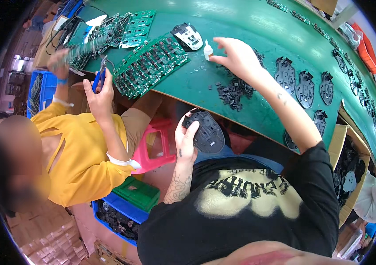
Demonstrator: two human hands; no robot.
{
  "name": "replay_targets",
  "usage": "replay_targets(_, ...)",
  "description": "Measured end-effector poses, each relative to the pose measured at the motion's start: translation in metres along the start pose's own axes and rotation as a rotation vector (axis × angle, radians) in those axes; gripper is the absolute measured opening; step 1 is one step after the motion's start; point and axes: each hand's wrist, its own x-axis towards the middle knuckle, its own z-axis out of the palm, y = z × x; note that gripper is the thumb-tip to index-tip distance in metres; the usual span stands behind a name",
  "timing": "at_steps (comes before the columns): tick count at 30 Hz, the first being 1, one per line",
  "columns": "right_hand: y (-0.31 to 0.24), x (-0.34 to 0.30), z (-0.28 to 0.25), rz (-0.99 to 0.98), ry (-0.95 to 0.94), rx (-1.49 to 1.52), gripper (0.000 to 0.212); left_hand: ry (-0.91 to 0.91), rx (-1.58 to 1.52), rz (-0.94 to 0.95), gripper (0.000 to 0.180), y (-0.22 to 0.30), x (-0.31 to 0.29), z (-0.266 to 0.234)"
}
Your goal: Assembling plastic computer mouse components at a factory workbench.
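My left hand (pixel 186 139) grips a black plastic mouse shell (pixel 209 133) by its upper left edge, just off the table's near edge, with the thumb across its face. Over the green table my right hand (pixel 236 55) has its fingers apart. A small white dropper bottle (pixel 208 51) stands upright right beside its fingertips; whether they touch it, I cannot tell. Below that hand lies a loose pile of small black plastic parts (pixel 235 92). A white-and-black mouse shell (pixel 187 36) sits just left of the bottle.
Green circuit board panels (pixel 150 66) lie to the left. Several black mouse shells (pixel 305 89) are laid out on the right, above a cardboard box (pixel 355 176) of parts. A co-worker in yellow (pixel 86 150) holds blue-handled cutters (pixel 100 76). A pink stool (pixel 154 148) stands between us.
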Motion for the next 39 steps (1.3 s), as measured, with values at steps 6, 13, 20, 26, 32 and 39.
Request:
replay_targets(6,-0.013,-0.025,-0.007,-0.426,-0.310,-0.174,0.018,0.014,0.043,0.071,0.032,-0.002,0.007,-0.009)
replay_targets(13,-0.009,-0.026,0.009,-0.594,-0.367,-0.218,0.012,0.049,0.123,0.112,0.035,-0.002,0.007,0.001)
replay_targets(20,-0.018,-0.029,-0.025,-0.218,-0.393,0.025,0.010,0.035,0.145,0.222,0.033,0.004,0.009,0.008)
replay_targets(26,-0.014,-0.057,-0.104,0.414,-0.270,0.861,0.016,-0.032,0.450,0.363,0.039,0.018,0.014,0.033)
replay_targets(32,-0.006,-0.077,-0.145,0.462,-0.061,0.793,0.024,-0.102,0.561,0.519,0.042,0.026,0.047,0.090)
replay_targets(39,0.023,-0.100,-0.136,0.387,-0.003,0.744,0.018,-0.341,0.593,0.513,0.042,0.021,0.068,0.129)
